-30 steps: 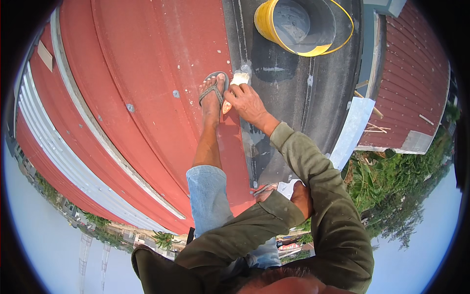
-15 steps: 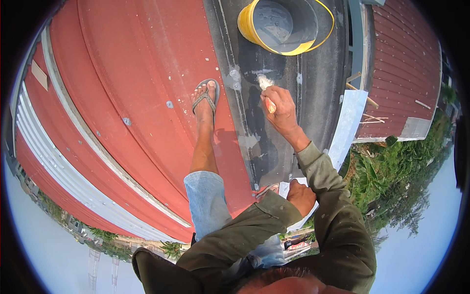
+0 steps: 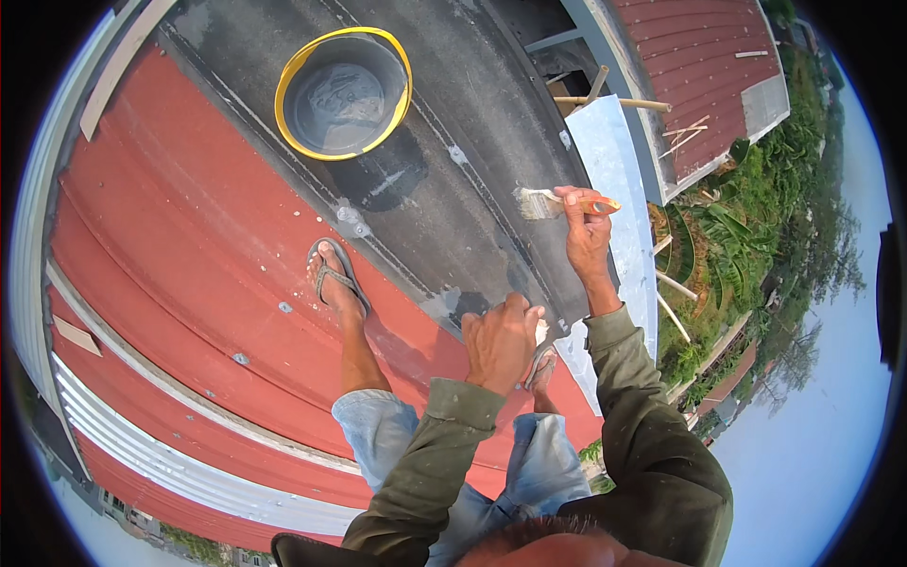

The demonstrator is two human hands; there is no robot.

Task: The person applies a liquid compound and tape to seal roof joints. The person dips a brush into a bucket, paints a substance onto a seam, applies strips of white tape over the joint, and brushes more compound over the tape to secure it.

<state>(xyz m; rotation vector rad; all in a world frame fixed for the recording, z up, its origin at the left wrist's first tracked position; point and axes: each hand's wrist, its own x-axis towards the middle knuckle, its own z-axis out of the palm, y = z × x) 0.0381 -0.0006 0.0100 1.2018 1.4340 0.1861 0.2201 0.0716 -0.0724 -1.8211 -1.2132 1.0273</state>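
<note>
My right hand (image 3: 588, 241) is closed around the orange-and-white handle of a paintbrush (image 3: 540, 204). The brush's pale bristles point left, above the dark grey roof strip (image 3: 472, 85). Lower and nearer to me, my left hand (image 3: 499, 348) is closed, its back toward me. Something small and whitish (image 3: 541, 331) shows at its fingers, too covered to name. Up and left, a yellow-rimmed bucket (image 3: 383, 66) stands on the dark strip with grey liquid in the bottom. A wet dark patch (image 3: 383, 180) lies just below it.
My sandalled feet (image 3: 335, 276) are on the red ribbed roof (image 3: 189, 217). A pale metal sheet (image 3: 614, 151) runs along the dark strip's right edge, with bamboo poles (image 3: 624, 102) sticking out. Beyond are another red roof (image 3: 699, 57) and green plants (image 3: 746, 227).
The view has turned, so the bucket now appears farther left. My right hand has lifted the brush and swung it toward the right edge. My left hand has come forward over the roof.
</note>
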